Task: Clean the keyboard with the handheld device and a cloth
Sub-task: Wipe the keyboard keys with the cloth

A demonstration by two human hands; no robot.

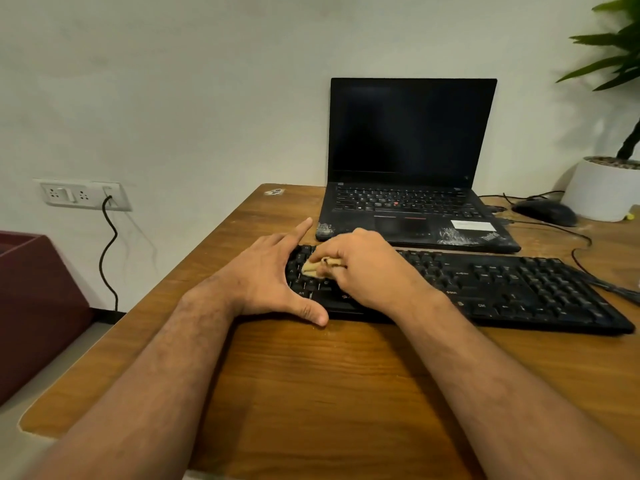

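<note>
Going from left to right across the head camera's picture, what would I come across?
Dark red box → wall socket plate → left hand → cloth → right hand → mouse → white plant pot.

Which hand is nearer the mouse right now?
Right. The right hand holds the cloth on the keyboard's left end; the mouse lies far right. The left hand is farther left.

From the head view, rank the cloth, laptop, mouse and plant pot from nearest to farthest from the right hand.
1. Cloth: pinched in the right hand, on the keys.
2. Laptop: just behind the hand.
3. Mouse: far right, behind the keyboard.
4. Plant pot: right edge, beyond the mouse.
</note>
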